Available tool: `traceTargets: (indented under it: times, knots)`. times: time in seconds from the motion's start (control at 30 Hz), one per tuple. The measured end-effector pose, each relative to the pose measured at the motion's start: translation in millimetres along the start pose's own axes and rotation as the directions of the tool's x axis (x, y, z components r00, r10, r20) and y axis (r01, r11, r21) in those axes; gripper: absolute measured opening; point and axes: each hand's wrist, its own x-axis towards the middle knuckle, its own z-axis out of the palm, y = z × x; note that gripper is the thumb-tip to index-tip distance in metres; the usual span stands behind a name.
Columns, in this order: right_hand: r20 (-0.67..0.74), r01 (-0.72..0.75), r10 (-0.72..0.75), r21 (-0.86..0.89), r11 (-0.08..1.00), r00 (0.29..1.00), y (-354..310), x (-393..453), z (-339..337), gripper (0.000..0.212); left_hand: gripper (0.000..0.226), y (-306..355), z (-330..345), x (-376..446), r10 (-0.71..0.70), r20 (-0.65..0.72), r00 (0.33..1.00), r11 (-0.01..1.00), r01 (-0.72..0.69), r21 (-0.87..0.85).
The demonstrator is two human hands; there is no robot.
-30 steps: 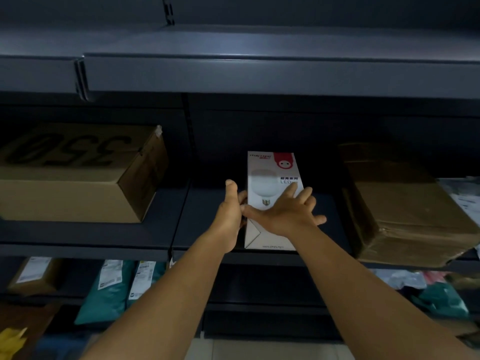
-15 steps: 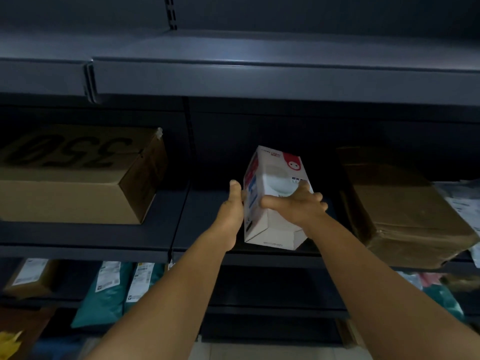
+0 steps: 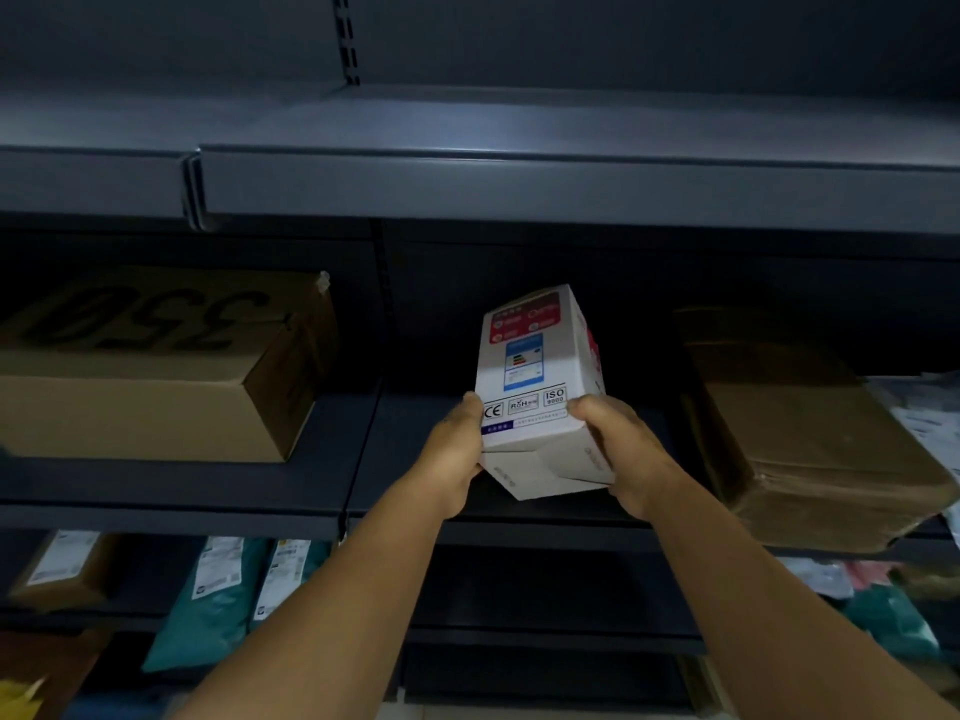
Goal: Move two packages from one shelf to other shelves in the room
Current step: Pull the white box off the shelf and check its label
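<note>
A white light-bulb box (image 3: 535,376) with red and blue labels and CE, RoHS and ISO marks is held tilted just above the dark middle shelf (image 3: 260,491). My left hand (image 3: 457,449) grips its lower left side. My right hand (image 3: 618,449) grips its lower right side and bottom corner. A brown cardboard box marked 350 (image 3: 156,366) lies on the same shelf to the left. A brown wrapped package (image 3: 810,433) lies on it to the right.
An upper dark shelf (image 3: 519,184) runs across above the box. On the lower shelf stand teal mailer bags (image 3: 218,600) with white labels, a small brown carton (image 3: 62,569) at the left, and more teal and pink bags (image 3: 883,605) at the right. White parcels (image 3: 930,407) sit far right.
The box lay flat on the shelf with the bulb picture up. Both hands closed on it, lifted it and turned it so its label side faces me.
</note>
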Motion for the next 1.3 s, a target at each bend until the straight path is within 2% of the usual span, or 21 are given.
traceTargets:
  times: [0.07,0.13,0.23,0.37,0.57,0.67,0.8,0.9,1.07,1.13,1.23,1.3]
  knots:
    - [0.016,-0.011,0.01,0.045,0.999,1.0,4,1,-2,0.046,0.031,0,0,-1,0.04,0.034,0.999,0.997,-0.042,0.06]
    - [0.026,-0.03,0.028,0.082,0.996,0.999,9,3,-2,0.046,0.027,-2,-1,0,0.082,0.042,0.996,0.991,-0.086,0.099]
    - [0.025,-0.052,0.049,0.127,0.991,0.998,12,5,1,0.056,0.035,-1,-2,-2,0.112,0.05,0.992,0.985,-0.117,0.124]
    - [0.013,-0.049,0.047,0.169,0.984,0.999,15,8,2,0.033,0.04,1,-3,-3,0.158,0.044,0.986,0.973,-0.163,0.163]
    - [0.022,-0.039,0.036,0.156,0.987,0.999,14,6,5,0.023,0.038,9,-4,-6,0.238,0.036,0.971,0.944,-0.24,0.228]
    - [0.018,-0.029,0.027,0.145,0.989,0.999,14,5,6,0.025,0.038,12,-2,-11,0.273,0.041,0.961,0.925,-0.274,0.262]
    - [0.001,0.03,-0.031,0.145,0.989,1.0,13,5,7,0.047,0.045,16,2,-8,0.332,0.013,0.943,0.854,-0.307,0.421]
    - [0.001,0.003,-0.003,0.149,0.989,1.0,14,3,8,0.057,0.043,18,4,-7,0.373,0.008,0.928,0.82,-0.334,0.465]
    - [0.003,-0.034,0.034,0.161,0.986,0.999,13,3,8,0.048,0.04,16,3,0,0.353,-0.004,0.936,0.844,-0.317,0.433]
    - [-0.009,-0.027,0.029,0.119,0.992,1.0,11,4,7,0.045,0.049,15,4,-1,0.332,-0.039,0.942,0.851,-0.282,0.443]
    - [-0.033,0.006,-0.008,-0.077,0.997,0.999,5,3,7,0.041,0.071,15,5,-3,0.248,-0.103,0.963,0.859,-0.169,0.484]
    - [-0.046,0.003,-0.011,-0.156,0.988,0.999,-1,2,6,0.04,0.085,14,4,-3,0.211,-0.128,0.969,0.891,-0.137,0.432]
